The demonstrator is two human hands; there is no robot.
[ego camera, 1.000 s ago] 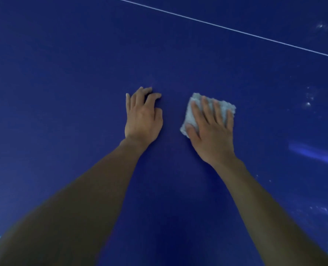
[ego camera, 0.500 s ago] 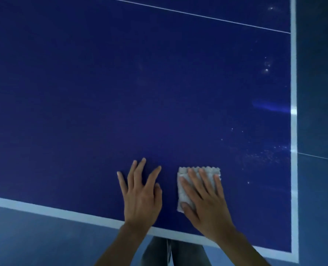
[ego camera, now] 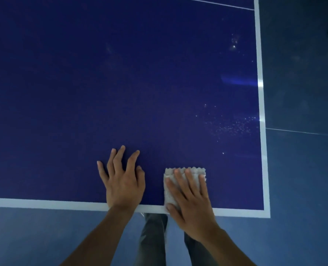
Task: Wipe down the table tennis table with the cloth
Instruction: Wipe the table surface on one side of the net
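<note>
no writing, label, brand or number can be read on the dark blue white-lined table tennis table (ego camera: pixel 120 93) or the pale grey zigzag-edged cloth (ego camera: pixel 169 194).

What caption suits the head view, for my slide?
Right hand presses the cloth at the table near edge; left hand rests flat alongside.

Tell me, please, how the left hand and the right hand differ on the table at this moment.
The left hand rests bare on the table, while the right hand presses on the cloth. The left hand's fingers are splayed; the right hand's lie closer together. The left hand's palm sits on the table; the right hand's heel overhangs the near edge. Both lie flat, palm down, with straight fingers.
</note>
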